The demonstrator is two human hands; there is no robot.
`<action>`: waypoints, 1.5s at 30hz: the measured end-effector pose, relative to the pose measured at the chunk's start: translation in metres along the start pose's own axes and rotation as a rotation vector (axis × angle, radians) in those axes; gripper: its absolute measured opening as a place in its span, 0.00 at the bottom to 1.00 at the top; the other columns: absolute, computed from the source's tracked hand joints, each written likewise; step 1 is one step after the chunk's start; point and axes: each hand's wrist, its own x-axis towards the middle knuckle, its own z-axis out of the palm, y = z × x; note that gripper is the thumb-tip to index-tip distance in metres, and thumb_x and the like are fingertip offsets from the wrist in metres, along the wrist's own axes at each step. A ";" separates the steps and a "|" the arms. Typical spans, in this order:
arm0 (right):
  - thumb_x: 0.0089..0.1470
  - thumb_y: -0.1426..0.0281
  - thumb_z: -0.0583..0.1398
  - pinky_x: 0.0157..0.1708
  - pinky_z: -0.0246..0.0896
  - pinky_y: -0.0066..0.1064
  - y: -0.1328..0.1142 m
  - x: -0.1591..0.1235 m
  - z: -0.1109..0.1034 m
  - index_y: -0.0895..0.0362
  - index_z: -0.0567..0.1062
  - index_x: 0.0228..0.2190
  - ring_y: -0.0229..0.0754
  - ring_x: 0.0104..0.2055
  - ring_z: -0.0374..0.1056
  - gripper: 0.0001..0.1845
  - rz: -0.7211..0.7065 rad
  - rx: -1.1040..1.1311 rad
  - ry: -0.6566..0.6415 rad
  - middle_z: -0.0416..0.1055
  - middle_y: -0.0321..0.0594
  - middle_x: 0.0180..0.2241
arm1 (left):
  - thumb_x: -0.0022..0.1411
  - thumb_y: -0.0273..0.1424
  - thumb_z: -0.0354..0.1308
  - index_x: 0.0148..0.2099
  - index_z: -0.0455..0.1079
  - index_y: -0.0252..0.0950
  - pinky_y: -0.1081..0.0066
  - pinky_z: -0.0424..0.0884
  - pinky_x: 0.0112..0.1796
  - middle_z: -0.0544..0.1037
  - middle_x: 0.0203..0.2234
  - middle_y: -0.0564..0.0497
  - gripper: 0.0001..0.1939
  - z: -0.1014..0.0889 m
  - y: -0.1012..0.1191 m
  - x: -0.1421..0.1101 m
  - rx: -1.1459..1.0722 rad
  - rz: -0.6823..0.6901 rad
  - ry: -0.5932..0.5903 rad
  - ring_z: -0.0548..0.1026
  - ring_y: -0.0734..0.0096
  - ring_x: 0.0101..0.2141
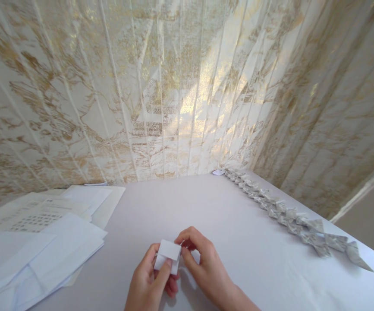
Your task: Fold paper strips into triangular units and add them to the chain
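Observation:
A small folded square of white paper point(170, 249) is held just above the table, near the front middle. My left hand point(151, 278) grips it from the left, the thumb pressed on its front face and the other fingers behind. At the paper's right edge, my right hand point(202, 261) has its thumb and index finger pinched together on the upper right corner. A flap is folded over the top part of the square. The fingertips behind the paper are partly hidden.
Loose white sheets point(67, 235) and a printed page point(41, 216) lie piled at the left. Rows of folded grey printed-paper pieces point(280, 211) run along the right edge of the white table point(161, 207). Patterned gold-and-white curtains point(174, 86) hang behind.

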 end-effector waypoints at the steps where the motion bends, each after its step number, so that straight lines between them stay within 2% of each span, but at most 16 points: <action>1: 0.52 0.84 0.53 0.36 0.62 0.28 0.000 -0.001 0.000 0.55 0.73 0.35 0.37 0.33 0.67 0.15 -0.001 -0.002 -0.004 0.71 0.34 0.32 | 0.55 0.49 0.60 0.37 0.66 0.37 0.79 0.65 0.20 0.73 0.14 0.58 0.20 -0.001 0.000 0.001 0.004 -0.002 0.004 0.69 0.77 0.15; 8: 0.52 0.83 0.55 0.37 0.64 0.27 -0.007 -0.003 0.000 0.57 0.74 0.35 0.37 0.33 0.68 0.13 -0.058 -0.050 -0.060 0.71 0.36 0.33 | 0.53 0.51 0.61 0.36 0.65 0.38 0.81 0.56 0.15 0.68 0.10 0.61 0.22 -0.005 -0.006 0.007 0.092 -0.032 0.030 0.62 0.81 0.10; 12: 0.53 0.82 0.56 0.37 0.64 0.27 -0.007 -0.004 0.001 0.57 0.75 0.36 0.38 0.34 0.69 0.12 -0.112 -0.101 -0.083 0.72 0.37 0.32 | 0.49 0.57 0.59 0.37 0.67 0.36 0.81 0.53 0.13 0.65 0.07 0.62 0.28 -0.007 -0.008 0.011 0.176 -0.110 0.003 0.59 0.81 0.09; 15: 0.56 0.80 0.56 0.36 0.64 0.28 -0.004 -0.004 0.001 0.57 0.75 0.37 0.38 0.33 0.69 0.11 -0.135 -0.144 -0.093 0.73 0.38 0.32 | 0.48 0.59 0.58 0.39 0.68 0.35 0.81 0.51 0.13 0.63 0.07 0.63 0.31 -0.007 -0.006 0.010 0.190 -0.143 0.057 0.57 0.82 0.09; 20: 0.56 0.79 0.57 0.38 0.64 0.30 -0.002 -0.003 -0.001 0.57 0.73 0.39 0.41 0.38 0.69 0.10 -0.307 -0.250 0.000 0.72 0.44 0.38 | 0.48 0.56 0.60 0.34 0.67 0.37 0.82 0.49 0.13 0.61 0.07 0.64 0.26 -0.004 -0.002 0.008 0.177 -0.116 0.064 0.55 0.83 0.09; 23: 0.57 0.77 0.58 0.35 0.63 0.30 -0.003 -0.003 0.000 0.56 0.72 0.33 0.41 0.35 0.68 0.05 -0.348 -0.320 0.020 0.72 0.42 0.35 | 0.47 0.53 0.62 0.31 0.66 0.38 0.82 0.48 0.13 0.61 0.06 0.64 0.23 -0.002 0.002 0.006 0.172 -0.110 0.053 0.55 0.83 0.09; 26: 0.58 0.78 0.57 0.33 0.61 0.28 -0.004 -0.003 0.001 0.56 0.70 0.30 0.40 0.32 0.66 0.07 -0.364 -0.335 0.014 0.70 0.40 0.31 | 0.50 0.51 0.60 0.32 0.66 0.38 0.82 0.47 0.14 0.62 0.07 0.64 0.21 -0.001 0.004 0.004 0.181 -0.103 0.066 0.55 0.84 0.09; 34: 0.60 0.78 0.54 0.29 0.58 0.26 -0.005 -0.003 0.003 0.56 0.68 0.28 0.37 0.28 0.64 0.10 -0.445 -0.363 0.005 0.69 0.40 0.30 | 0.51 0.53 0.59 0.36 0.67 0.38 0.80 0.50 0.15 0.64 0.07 0.62 0.24 -0.005 -0.003 0.007 0.161 -0.141 0.032 0.57 0.81 0.10; 38: 0.58 0.79 0.54 0.28 0.57 0.27 -0.006 0.001 0.004 0.55 0.66 0.27 0.38 0.26 0.61 0.10 -0.597 -0.506 0.029 0.69 0.39 0.27 | 0.54 0.53 0.55 0.32 0.66 0.37 0.80 0.50 0.16 0.64 0.07 0.61 0.23 -0.006 -0.005 0.004 0.137 -0.137 0.039 0.56 0.82 0.10; 41: 0.58 0.80 0.53 0.29 0.58 0.29 -0.009 0.003 0.003 0.55 0.66 0.27 0.39 0.26 0.60 0.10 -0.702 -0.566 -0.016 0.71 0.40 0.29 | 0.56 0.54 0.53 0.29 0.67 0.36 0.79 0.48 0.16 0.63 0.07 0.61 0.24 -0.006 -0.005 0.003 0.122 -0.126 0.050 0.56 0.82 0.10; 43: 0.57 0.79 0.54 0.32 0.59 0.30 -0.011 0.001 0.001 0.55 0.68 0.29 0.40 0.29 0.62 0.09 -0.667 -0.501 -0.054 0.71 0.41 0.32 | 0.56 0.56 0.52 0.30 0.67 0.36 0.79 0.49 0.16 0.63 0.07 0.61 0.25 -0.006 -0.005 0.003 0.104 -0.111 0.047 0.56 0.81 0.10; 45: 0.59 0.76 0.54 0.35 0.61 0.31 -0.009 -0.001 -0.002 0.55 0.69 0.31 0.40 0.33 0.64 0.06 -0.521 -0.332 -0.049 0.70 0.41 0.36 | 0.56 0.57 0.52 0.31 0.67 0.36 0.78 0.50 0.16 0.63 0.08 0.61 0.27 -0.006 -0.004 0.005 0.103 -0.096 0.026 0.57 0.81 0.10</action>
